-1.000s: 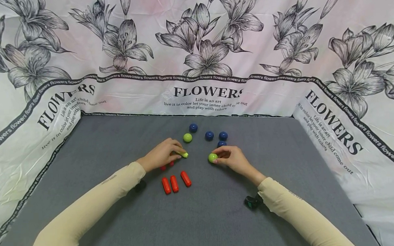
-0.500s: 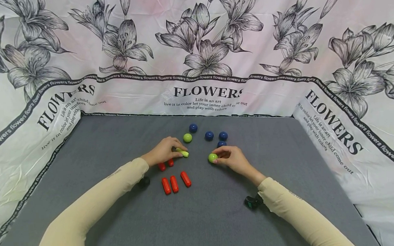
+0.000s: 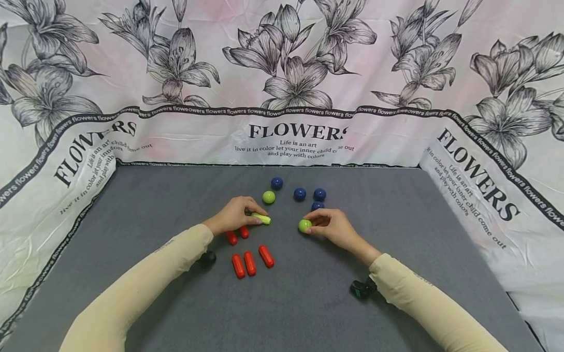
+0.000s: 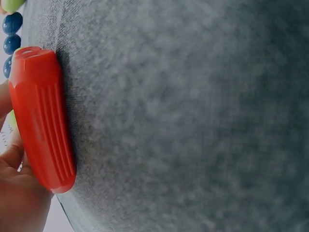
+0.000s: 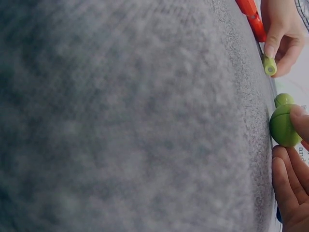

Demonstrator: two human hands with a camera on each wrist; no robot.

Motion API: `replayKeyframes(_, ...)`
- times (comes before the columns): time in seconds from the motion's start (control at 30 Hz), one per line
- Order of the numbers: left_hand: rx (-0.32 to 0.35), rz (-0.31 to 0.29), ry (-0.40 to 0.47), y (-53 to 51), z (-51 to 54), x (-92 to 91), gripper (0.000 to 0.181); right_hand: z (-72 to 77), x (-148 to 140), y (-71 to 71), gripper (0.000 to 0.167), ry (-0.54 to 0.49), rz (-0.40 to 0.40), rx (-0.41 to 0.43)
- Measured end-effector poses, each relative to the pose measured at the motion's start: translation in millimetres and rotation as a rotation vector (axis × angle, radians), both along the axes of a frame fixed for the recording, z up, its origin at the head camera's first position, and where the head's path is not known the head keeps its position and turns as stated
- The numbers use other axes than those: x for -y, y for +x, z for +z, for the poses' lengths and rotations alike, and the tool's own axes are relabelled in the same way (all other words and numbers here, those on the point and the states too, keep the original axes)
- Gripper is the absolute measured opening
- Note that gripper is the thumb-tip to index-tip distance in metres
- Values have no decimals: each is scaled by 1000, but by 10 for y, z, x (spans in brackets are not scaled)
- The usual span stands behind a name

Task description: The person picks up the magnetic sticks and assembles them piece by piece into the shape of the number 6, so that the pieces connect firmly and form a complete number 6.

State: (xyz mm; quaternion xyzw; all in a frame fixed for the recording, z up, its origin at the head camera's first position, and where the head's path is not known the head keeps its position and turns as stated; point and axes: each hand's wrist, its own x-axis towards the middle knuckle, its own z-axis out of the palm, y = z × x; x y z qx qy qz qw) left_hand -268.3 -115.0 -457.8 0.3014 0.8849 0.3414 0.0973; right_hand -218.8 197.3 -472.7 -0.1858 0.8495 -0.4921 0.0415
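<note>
My left hand point(image 3: 233, 216) pinches a short yellow-green stick-shaped piece point(image 3: 263, 218) between thumb and fingers, low over the grey cloth. In the right wrist view that piece point(image 5: 270, 66) shows a round end with a grey centre. To the right, my right hand point(image 3: 332, 227) holds a glossy green ball point(image 3: 304, 226) by thumb and fingertips; a thin seam runs round the ball point(image 5: 284, 128). Another green ball point(image 3: 269, 197) lies beyond the left hand. Red ribbed, rod-shaped pieces point(image 3: 244, 232) lie beside the left hand, one large red piece point(image 4: 42, 121) filling the left wrist view's edge.
Several blue balls point(image 3: 300, 194) lie behind the hands, one close to the right fingers. Three red rods point(image 3: 250, 263) lie nearer the front on the grey tabletop point(image 3: 287, 315). A white flower-printed cloth point(image 3: 290, 139) walls the back and sides.
My left hand has shifted slightly forward and right with the yellow-green piece, turning it a little. More of the red rods beside that hand shows. The right hand and its ball stay put.
</note>
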Motion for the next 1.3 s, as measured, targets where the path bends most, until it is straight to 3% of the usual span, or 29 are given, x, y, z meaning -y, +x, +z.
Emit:
replayKeyframes(0.57, 46, 45, 9, 16, 11, -29, 22, -15, -7, -12, 31, -9, 13, 6)
replayKeyframes(0.93, 61, 7, 80, 112, -12, -222, 22, 25, 4, 7, 32, 7, 10, 12)
replayKeyframes(1.17, 78, 12, 74, 151, 20, -407, 21, 366, 99, 181, 31, 19, 22, 39)
replayKeyframes(1.3, 59, 1, 72, 162, 13, -490, 18, 287, 79, 139, 31, 22, 23, 29)
